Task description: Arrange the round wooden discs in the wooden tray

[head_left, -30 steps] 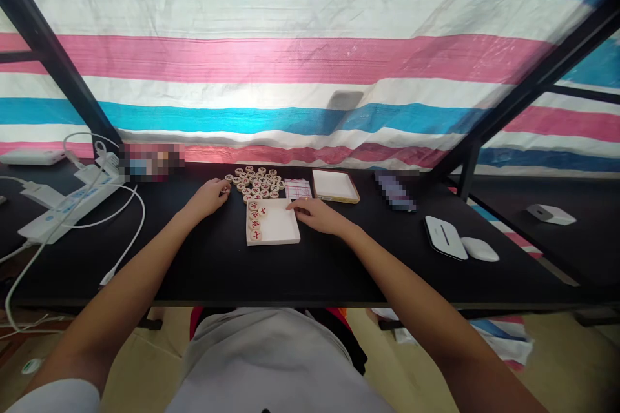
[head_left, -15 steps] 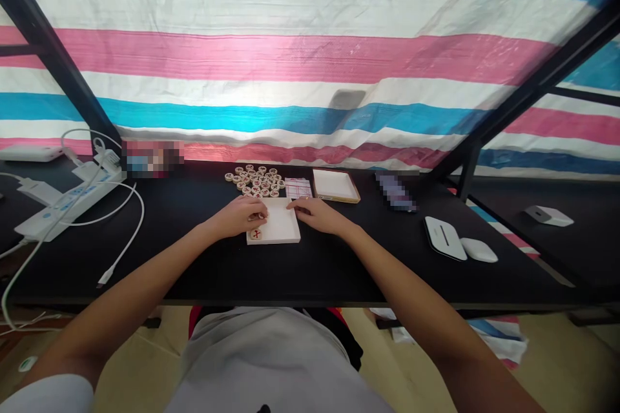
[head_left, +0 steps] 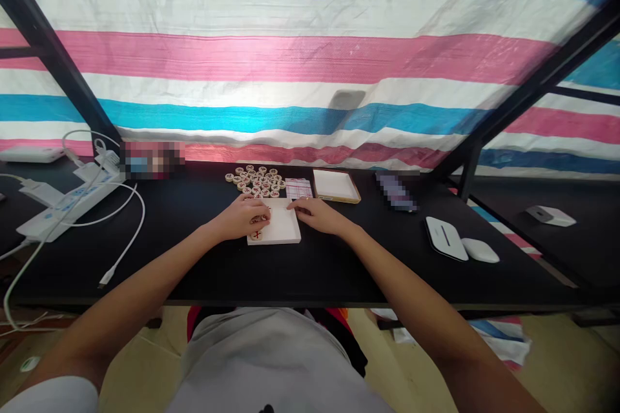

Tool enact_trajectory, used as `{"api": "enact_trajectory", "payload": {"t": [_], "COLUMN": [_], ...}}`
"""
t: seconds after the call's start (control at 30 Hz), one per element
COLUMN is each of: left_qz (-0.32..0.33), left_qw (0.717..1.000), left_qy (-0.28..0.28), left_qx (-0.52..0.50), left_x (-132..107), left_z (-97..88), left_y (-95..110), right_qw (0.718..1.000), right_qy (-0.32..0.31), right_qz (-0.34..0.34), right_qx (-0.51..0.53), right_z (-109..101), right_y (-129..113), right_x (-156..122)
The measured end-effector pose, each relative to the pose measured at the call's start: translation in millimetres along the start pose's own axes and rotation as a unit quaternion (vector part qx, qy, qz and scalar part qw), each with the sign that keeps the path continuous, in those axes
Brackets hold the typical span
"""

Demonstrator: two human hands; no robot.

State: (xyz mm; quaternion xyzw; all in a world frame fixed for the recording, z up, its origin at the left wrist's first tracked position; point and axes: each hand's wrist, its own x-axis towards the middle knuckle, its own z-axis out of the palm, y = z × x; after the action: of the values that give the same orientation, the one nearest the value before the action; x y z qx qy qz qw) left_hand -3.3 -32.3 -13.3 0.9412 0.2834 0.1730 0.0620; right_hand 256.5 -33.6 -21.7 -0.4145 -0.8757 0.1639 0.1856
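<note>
A shallow white box (head_left: 283, 230) lies in front of me, with xiangqi pieces along its left side. The nearest xiangqi piece (head_left: 256, 235), with a red character, shows in the box's near left corner. My left hand (head_left: 243, 217) reaches over the left wall, its fingers closed around a xiangqi piece mostly hidden beneath them. At the far right corner, my right hand (head_left: 316, 213) grips the box's rim, fingertips inside the edge. Just behind the box, several loose round xiangqi pieces (head_left: 258, 181) lie spread on the desk.
A folded paper with red lines (head_left: 298, 188) and an open box lid (head_left: 336, 186) lie behind the box. To the right are a phone (head_left: 396, 191), a white flat device (head_left: 446, 239) and a white mouse (head_left: 479, 250). A power strip (head_left: 72, 205) with cables occupies the left.
My left hand has shifted slightly right and down inside the box, covering more of the near red piece. My right hand stays at the rim.
</note>
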Motion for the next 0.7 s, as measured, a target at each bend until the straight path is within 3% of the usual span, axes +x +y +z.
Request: {"api": "enact_trajectory", "payload": {"t": [0.5, 0.7], "left_qz": [0.002, 0.032], "left_qw": [0.999, 0.999], "left_qy": [-0.028, -0.022], "left_qx": [-0.033, 0.029], "left_x": [3.7, 2.2], "left_z": [1.0, -0.6], "left_y": [-1.1, 5.5], "right_qw": [1.000, 1.000], "right_qy": [-0.001, 0.004], "right_qz": [0.002, -0.002], "right_qx": [0.004, -0.001], "right_z": [0.4, 2.1], "right_y": [-0.3, 2.1], "right_x": [0.6, 0.5]}}
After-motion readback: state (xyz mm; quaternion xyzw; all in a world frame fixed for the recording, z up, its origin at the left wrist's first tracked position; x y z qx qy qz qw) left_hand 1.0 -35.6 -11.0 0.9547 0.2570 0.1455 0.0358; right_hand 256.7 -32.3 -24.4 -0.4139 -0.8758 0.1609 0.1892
